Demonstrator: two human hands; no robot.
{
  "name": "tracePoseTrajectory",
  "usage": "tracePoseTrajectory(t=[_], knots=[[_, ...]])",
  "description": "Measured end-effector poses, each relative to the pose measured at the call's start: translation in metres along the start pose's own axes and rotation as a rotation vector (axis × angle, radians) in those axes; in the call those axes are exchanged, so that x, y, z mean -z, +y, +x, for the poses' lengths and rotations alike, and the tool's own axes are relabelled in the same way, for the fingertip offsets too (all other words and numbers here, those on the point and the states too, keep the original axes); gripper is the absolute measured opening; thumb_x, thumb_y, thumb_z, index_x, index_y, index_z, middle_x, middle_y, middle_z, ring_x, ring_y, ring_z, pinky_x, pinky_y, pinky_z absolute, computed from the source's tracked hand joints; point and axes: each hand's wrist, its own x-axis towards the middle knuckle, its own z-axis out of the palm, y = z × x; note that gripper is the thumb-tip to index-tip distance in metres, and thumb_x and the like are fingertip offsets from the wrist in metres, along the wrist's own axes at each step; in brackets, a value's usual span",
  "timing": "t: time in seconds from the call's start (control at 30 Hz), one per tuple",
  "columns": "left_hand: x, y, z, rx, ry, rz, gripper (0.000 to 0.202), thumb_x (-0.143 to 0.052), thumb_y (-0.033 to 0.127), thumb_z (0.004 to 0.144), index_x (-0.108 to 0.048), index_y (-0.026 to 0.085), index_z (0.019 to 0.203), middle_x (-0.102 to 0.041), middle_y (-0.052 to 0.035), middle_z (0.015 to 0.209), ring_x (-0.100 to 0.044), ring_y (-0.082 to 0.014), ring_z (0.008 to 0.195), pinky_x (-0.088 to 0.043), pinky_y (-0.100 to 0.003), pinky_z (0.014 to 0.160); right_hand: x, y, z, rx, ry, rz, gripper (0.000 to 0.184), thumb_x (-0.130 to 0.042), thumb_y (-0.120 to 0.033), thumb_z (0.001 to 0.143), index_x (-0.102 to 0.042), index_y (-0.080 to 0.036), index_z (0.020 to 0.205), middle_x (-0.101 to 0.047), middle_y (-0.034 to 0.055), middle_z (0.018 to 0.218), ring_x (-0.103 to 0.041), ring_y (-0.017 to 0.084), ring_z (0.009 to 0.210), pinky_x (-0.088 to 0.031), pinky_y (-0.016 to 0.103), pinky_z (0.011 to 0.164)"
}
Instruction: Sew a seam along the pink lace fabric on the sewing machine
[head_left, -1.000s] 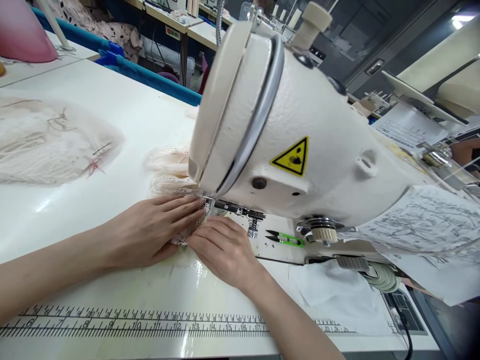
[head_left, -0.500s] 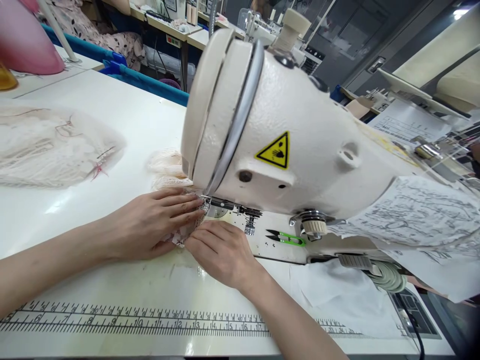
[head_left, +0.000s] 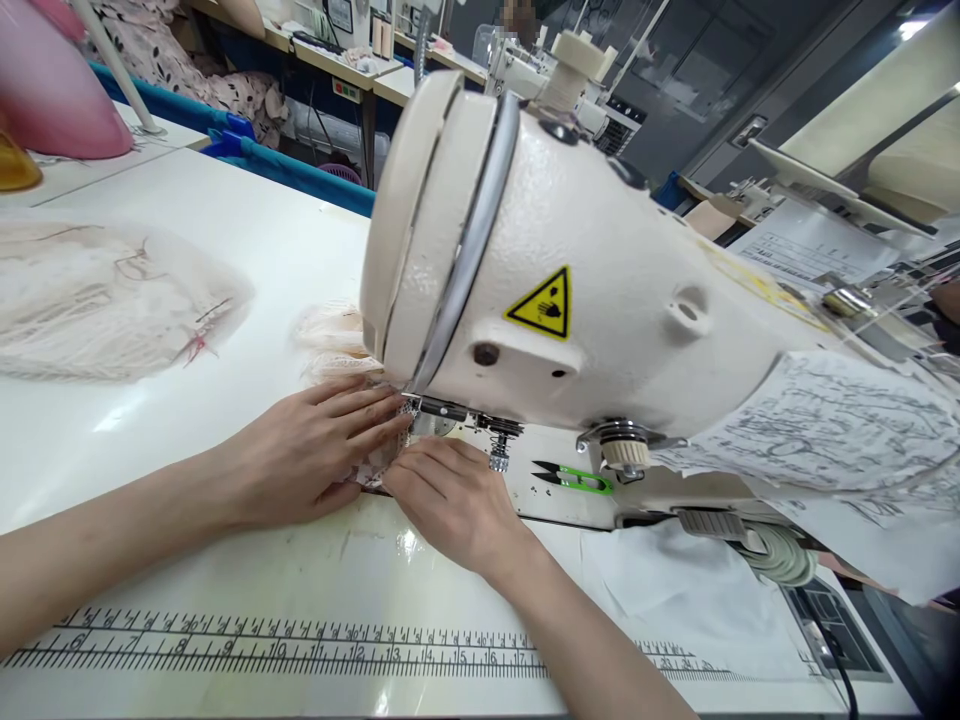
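Under the head of a white sewing machine (head_left: 600,250) lies a piece of pale patterned lace fabric (head_left: 373,467), mostly covered by my hands. My left hand (head_left: 307,450) rests flat on it, palm down, with fingers stretched toward the needle area. My right hand (head_left: 450,500) is curled at the fabric's near right edge, its fingertips closed on the lace and partly hidden. More sheer, light fabric (head_left: 334,335) bunches behind the machine head, beyond my left fingers. The needle itself is hidden by the machine head.
Green-handled thread snips (head_left: 574,477) lie on the machine bed to the right. Sheer fabric with loose threads (head_left: 105,300) spreads at the left. A printed ruler (head_left: 300,645) runs along the table's front edge. White cloth (head_left: 675,590) and scribbled paper (head_left: 840,425) are at the right.
My right hand has shifted slightly away from me and to the right along the fabric edge. My left hand stays nearly in place on the lace. The camera view has moved slightly.
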Motion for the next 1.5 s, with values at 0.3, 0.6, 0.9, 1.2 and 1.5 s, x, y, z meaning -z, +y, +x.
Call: tracePoseTrajectory(t=[0.3,0.6,0.9,1.2,1.5], knots=[[0.001,0.000,-0.001,0.006,-0.005,-0.010,0.061,-0.049,0.029,0.094,-0.055,0.018,0.153,-0.067,-0.0108,0.147,-0.054,-0.0310,0.146,-0.029,-0.048,0.131,0.001,0.007,-0.007,-0.061,-0.109,-0.036,0.022,-0.059,-0.008,0.100,-0.072,-0.024,0.095,-0.077,0.0008,0.093,-0.070,0.015,0.103,-0.056,0.026,0.088],[0.003,0.002,0.001,0.008,-0.029,0.024,0.059,-0.048,0.032,0.096,-0.054,0.021,0.154,-0.069,-0.0087,0.144,-0.052,-0.0311,0.148,-0.031,-0.051,0.130,0.005,0.010,-0.008,-0.100,-0.102,-0.094,0.015,-0.060,-0.017,0.105,-0.072,-0.023,0.099,-0.076,0.0018,0.094,-0.068,0.014,0.095,-0.052,0.024,0.079],[0.005,0.009,0.005,0.041,-0.016,0.021,0.054,-0.053,0.034,0.099,-0.057,0.021,0.151,-0.068,-0.0100,0.145,-0.052,-0.0308,0.147,-0.033,-0.049,0.129,0.009,0.012,-0.007,-0.179,-0.069,-0.183,0.018,-0.056,-0.013,0.103,-0.068,-0.024,0.095,-0.073,-0.0031,0.085,-0.059,0.013,0.069,-0.039,0.029,0.067],[-0.004,0.012,0.002,-0.133,0.117,0.028,0.042,-0.040,0.008,0.104,-0.069,0.016,0.133,-0.073,-0.0083,0.137,-0.067,-0.0196,0.131,-0.042,-0.036,0.125,0.010,0.011,-0.007,-0.182,-0.072,-0.130,0.018,-0.057,-0.015,0.105,-0.072,-0.024,0.100,-0.077,-0.0012,0.095,-0.064,0.012,0.073,-0.043,0.029,0.068],[-0.003,0.002,-0.002,-0.060,0.116,-0.060,0.039,-0.044,0.013,0.102,-0.073,0.018,0.127,-0.074,-0.0088,0.135,-0.069,-0.0224,0.129,-0.052,-0.037,0.119,0.006,0.009,-0.003,-0.052,-0.038,-0.022,0.019,-0.058,-0.023,0.108,-0.076,-0.019,0.104,-0.081,0.0035,0.108,-0.072,0.016,0.099,-0.056,0.030,0.093]])
